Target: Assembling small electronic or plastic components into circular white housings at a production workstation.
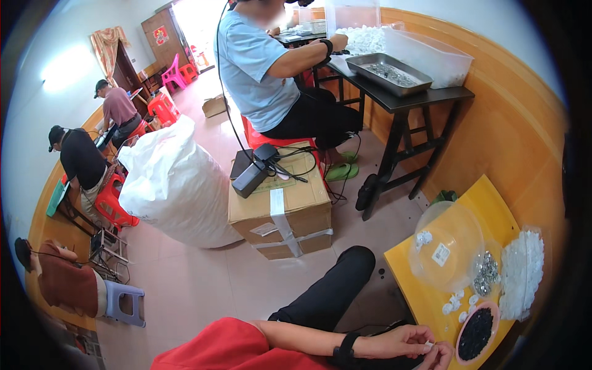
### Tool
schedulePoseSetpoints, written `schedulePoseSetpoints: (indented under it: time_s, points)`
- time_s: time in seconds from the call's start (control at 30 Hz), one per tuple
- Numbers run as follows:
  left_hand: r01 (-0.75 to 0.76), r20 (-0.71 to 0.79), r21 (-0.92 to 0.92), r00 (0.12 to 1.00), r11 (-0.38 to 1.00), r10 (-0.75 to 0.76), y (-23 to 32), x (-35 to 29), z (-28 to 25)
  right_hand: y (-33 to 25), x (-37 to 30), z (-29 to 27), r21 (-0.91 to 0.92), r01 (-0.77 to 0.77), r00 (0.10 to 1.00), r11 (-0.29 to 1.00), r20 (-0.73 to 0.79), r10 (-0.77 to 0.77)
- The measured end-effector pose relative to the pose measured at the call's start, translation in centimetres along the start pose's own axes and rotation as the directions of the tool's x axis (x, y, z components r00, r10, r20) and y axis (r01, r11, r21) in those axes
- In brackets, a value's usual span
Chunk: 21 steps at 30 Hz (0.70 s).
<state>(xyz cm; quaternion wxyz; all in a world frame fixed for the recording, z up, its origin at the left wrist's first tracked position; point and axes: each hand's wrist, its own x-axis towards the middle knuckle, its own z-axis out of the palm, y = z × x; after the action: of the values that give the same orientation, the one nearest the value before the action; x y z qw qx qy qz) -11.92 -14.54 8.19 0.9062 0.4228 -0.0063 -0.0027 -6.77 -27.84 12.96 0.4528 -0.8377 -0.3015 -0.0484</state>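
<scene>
Near the lower edge, my left hand (404,341) reaches in from the left with a black strap round its wrist. Its fingers pinch a small white plastic piece (429,343). My right hand (439,357) meets it there, fingers closed on the same piece, whose exact shape is too small to make out. Just right of the hands, a pink bowl (459,351) holds small black parts (477,333). Several white round plastic parts (455,302) lie beside it on the yellow table (404,262). A heap of shiny metal parts (486,274) sits farther back.
A clear round tub (453,237) and a clear bag of white parts (522,271) occupy the table. Ahead stand a cardboard box (283,225) with power adapters and a big white sack (172,185). A co-worker (259,68) sits at a black table (407,102); other people sit at left.
</scene>
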Motion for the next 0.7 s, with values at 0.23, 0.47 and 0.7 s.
schedulePoseSetpoints:
  time_s: [0.23, 0.47, 0.7]
  points:
    - [0.016, -0.096, 0.039, 0.995, 0.999, -0.012, 1.9, 0.8, -2.0, -0.5, 2.1, 1.7, 0.068, 0.044, 0.997, 0.997, 0.054, -0.048]
    - [-0.074, -0.045, 0.116, 0.996, 0.99, 0.08, -0.4, 2.8, -1.8, 1.5, 2.0, 1.2, 0.138, -0.07, 0.998, 0.988, 0.018, 0.068]
    - [0.178, -0.18, 0.058, 0.97, 0.982, -0.165, -0.2, 2.9, -0.7, 5.0, 1.0, 1.6, 0.378, -0.262, 0.953, 0.888, -0.045, 0.301]
